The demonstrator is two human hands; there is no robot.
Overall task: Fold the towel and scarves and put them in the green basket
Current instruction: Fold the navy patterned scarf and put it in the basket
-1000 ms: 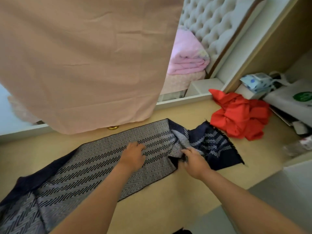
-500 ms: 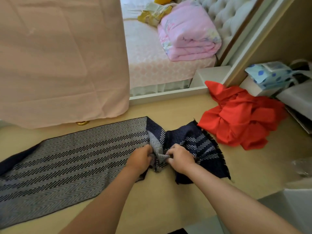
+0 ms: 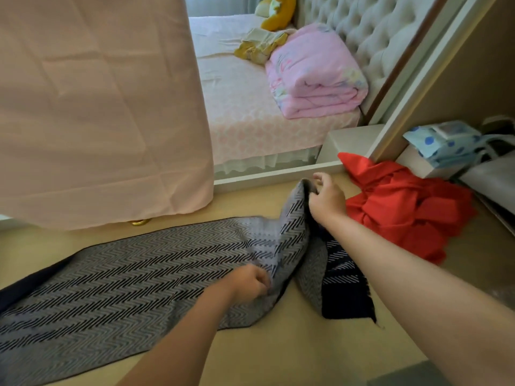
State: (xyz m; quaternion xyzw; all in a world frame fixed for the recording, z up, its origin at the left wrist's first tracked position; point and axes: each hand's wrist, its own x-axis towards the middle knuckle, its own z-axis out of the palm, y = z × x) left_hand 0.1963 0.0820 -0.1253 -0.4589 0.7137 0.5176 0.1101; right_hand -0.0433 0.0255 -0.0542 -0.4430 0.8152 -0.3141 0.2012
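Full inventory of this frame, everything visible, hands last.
scarf: 1, navy and grey herringbone, spread on the floor, right part lifted
red cloth: 1, red, crumpled heap on the floor at right
hanging cloth: 1, pale pink, upper left
bed: 1, pink cover, behind
quilt: 1, pink, folded on the bed
plush toy: 1, yellow, top of the bed
headboard: 1, pale tufted, upper right
dotted pack: 1, light blue, far right
left hand: 1, grips the scarf's near edge
right hand: 1, pinches the scarf's raised fold
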